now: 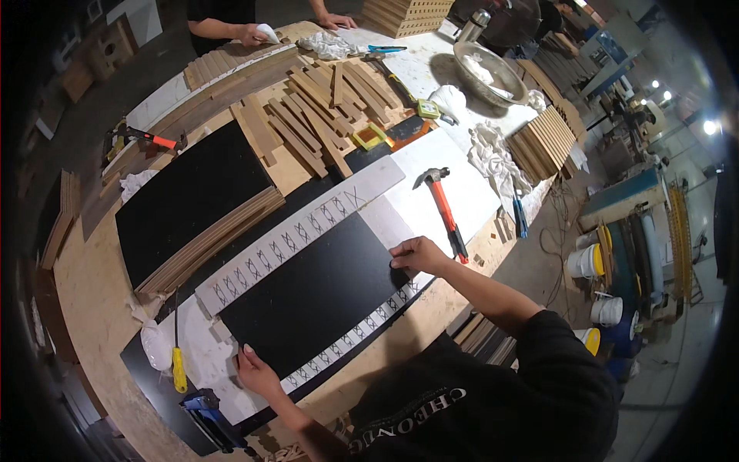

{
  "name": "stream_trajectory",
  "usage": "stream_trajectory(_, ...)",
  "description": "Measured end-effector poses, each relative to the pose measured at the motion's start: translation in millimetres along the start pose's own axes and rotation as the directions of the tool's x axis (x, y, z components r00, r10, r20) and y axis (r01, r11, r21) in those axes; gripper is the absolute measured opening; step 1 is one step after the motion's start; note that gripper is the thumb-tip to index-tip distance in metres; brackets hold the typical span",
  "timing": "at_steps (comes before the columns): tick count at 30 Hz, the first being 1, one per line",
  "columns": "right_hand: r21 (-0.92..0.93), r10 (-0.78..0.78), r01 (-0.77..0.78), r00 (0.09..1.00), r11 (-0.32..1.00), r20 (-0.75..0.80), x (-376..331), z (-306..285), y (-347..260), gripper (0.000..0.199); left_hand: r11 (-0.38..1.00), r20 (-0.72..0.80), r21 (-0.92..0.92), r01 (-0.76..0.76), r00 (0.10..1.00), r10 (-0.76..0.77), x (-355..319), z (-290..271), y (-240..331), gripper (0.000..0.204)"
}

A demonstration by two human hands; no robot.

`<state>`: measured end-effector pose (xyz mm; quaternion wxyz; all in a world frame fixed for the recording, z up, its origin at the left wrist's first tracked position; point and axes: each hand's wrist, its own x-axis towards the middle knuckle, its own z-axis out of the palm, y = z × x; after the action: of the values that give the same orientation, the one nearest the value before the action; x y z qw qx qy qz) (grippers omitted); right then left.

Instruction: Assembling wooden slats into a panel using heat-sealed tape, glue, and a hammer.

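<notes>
A flat black rectangular panel (315, 285) lies on the workbench before me, between a pale marked strip (296, 235) along its far side and another marked strip (350, 337) along its near side. Dark cross-like marks repeat down both strips. My right hand (419, 256) pinches the panel's right end, thumb and fingers closed at the edge. At the near left corner, my left hand (259, 372) grips the edge with its thumb showing; its other fingers are partly hidden. A claw hammer (443, 206) with a red and black handle rests just beyond my right hand.
A stack of black-topped boards (192, 204) stands left of the panel, with loose wooden strips (308, 112) behind. A yellow-handled screwdriver (178, 362) and a blue tool (204, 408) lie near left. A metal basin (490, 75) sits far right. Another person's hands (258, 33) work across the bench.
</notes>
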<state>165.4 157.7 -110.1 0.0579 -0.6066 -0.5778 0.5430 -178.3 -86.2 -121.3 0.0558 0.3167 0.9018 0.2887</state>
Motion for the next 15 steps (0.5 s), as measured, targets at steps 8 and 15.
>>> stream_trajectory(8, 0.095, -0.071, 0.083, 0.990, 0.992, -0.118, -3.7, 7.4, 3.0, 0.025, 0.995, -0.049, 0.103, 0.011, 0.999, -0.006, 3.7, 8.9, -10.0, 0.038)
stream_trajectory(15, 0.011, -0.203, 0.203, 0.978, 0.979, -0.053, -32.0, -5.0, 11.4, 0.020, 0.976, -0.257, -0.126, -0.176, 0.956, 0.139, -15.2, -17.2, -26.6, 0.042)
